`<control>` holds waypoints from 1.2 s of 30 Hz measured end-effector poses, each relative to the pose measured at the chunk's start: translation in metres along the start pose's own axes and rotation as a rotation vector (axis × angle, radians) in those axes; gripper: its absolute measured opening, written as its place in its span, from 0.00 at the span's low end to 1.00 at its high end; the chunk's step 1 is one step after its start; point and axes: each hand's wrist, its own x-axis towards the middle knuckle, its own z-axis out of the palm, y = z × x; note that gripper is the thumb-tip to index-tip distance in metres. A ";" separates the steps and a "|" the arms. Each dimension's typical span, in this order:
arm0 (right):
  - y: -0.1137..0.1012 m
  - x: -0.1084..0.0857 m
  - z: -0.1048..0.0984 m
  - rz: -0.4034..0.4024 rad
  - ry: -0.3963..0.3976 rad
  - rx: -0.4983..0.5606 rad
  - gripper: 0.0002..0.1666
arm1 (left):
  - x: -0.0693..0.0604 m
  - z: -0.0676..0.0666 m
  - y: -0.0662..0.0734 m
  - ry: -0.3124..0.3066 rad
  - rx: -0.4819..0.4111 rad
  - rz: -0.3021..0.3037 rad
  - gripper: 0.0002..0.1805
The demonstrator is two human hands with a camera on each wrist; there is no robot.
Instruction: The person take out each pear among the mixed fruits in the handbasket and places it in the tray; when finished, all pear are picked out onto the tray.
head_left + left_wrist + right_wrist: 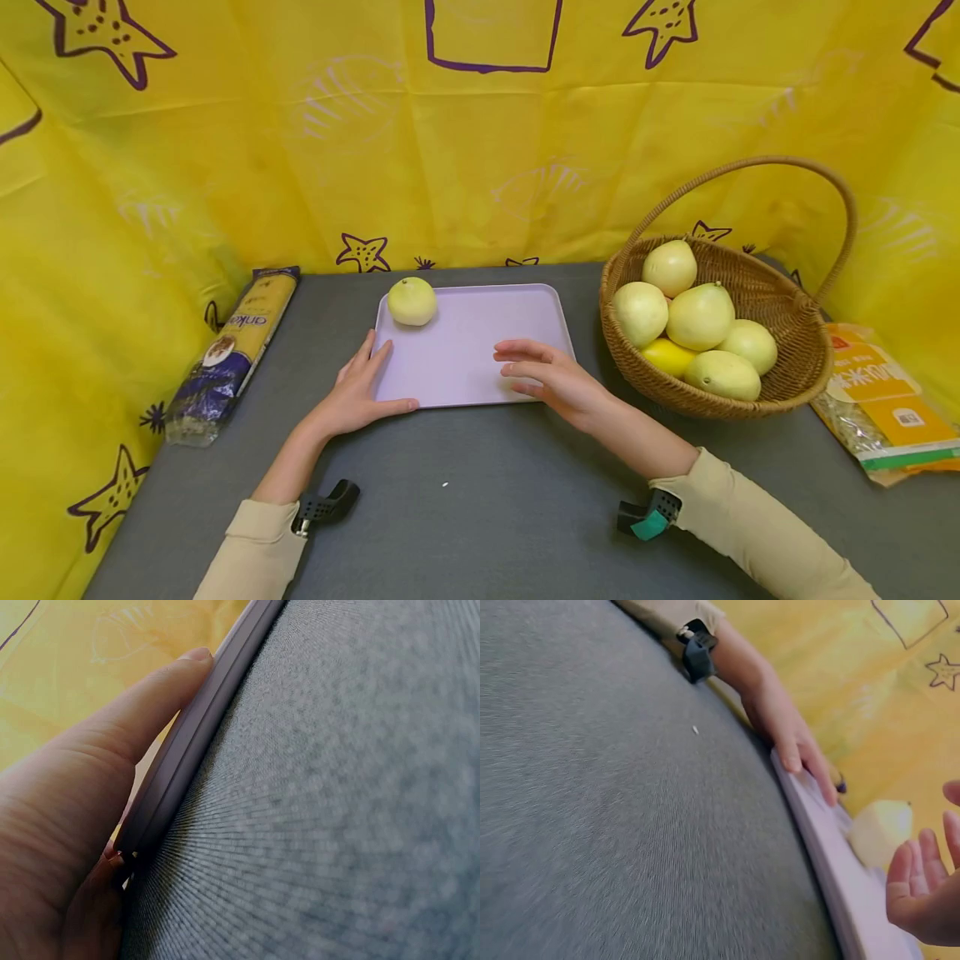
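A pale purple tray (465, 358) lies flat on the grey table, with one yellow-green round fruit (412, 301) at its back left corner. The left hand (358, 392) rests on the tray's near left corner, thumb along the front edge and fingers spread at the left side. In the left wrist view the thumb of the left hand (97, 772) touches the tray's rim (199, 727). Over the tray's right part hovers the right hand (558, 379), fingers loosely bent and holding nothing; the right wrist view shows this right hand (930, 892) near the fruit (881, 831).
A wicker basket (720, 407) with several pale fruits and a yellow one (669, 357) stands at the right. Beside it lies an orange packet (888, 400). On the far left is a yellow and blue packet (232, 354). A small white speck (445, 484) lies on the table.
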 end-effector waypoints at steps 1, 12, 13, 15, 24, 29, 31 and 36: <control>-0.001 -0.004 -0.003 -0.001 -0.011 -0.010 0.29 | 0.000 0.000 -0.001 0.002 0.003 0.002 0.61; -0.032 -0.059 -0.035 -0.031 -0.165 -0.297 0.27 | 0.001 -0.002 0.000 -0.016 -0.005 0.003 0.62; -0.035 -0.064 -0.038 -0.046 -0.170 -0.329 0.26 | 0.001 -0.002 0.001 -0.018 -0.007 0.003 0.62; -0.043 -0.074 -0.043 -0.073 -0.174 -0.394 0.25 | 0.001 -0.002 0.001 -0.021 -0.009 0.004 0.62; -0.080 -0.112 -0.066 -0.282 0.009 -0.697 0.19 | 0.001 -0.002 0.001 -0.030 -0.007 0.001 0.62; -0.094 -0.120 -0.089 -0.374 0.248 -0.854 0.17 | 0.002 -0.002 0.002 -0.034 -0.005 0.002 0.62; -0.099 -0.121 -0.101 -0.350 0.340 -0.894 0.18 | 0.002 -0.002 0.002 -0.036 -0.001 0.001 0.62; -0.108 -0.120 -0.127 -0.265 0.502 -0.950 0.24 | 0.001 -0.002 0.001 -0.034 0.001 0.002 0.61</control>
